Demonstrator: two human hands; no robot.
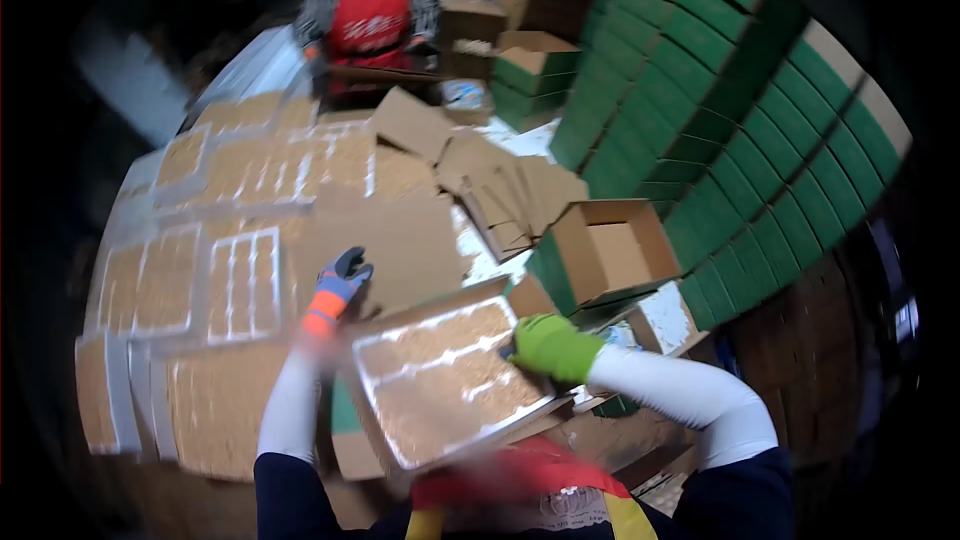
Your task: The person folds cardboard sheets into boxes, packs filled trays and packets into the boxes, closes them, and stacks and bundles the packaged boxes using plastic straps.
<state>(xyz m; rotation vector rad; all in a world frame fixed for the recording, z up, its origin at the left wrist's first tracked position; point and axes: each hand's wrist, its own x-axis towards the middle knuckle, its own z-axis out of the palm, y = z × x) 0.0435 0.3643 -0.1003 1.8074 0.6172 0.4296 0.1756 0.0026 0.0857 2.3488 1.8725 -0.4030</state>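
My left hand (343,278), in a blue and orange glove with dark fingertips, is over a flat brown cardboard sheet (385,240), its fingers apart and nothing between them. In front of my body a white-rimmed tray (440,380) of tan pieces lies in an open green and brown box (352,440). My right hand (550,348), in a green glove, is at the tray's right edge. Its fingertips are dark and bent over that edge; whether they grip it is unclear.
More filled trays (245,285) cover the left side. Cardboard pieces (490,185) and an open green box (610,250) lie ahead and to the right. Tall stacks of green boxes (690,70) rise at the right. A co-worker in a red apron (370,20) stands at the far side.
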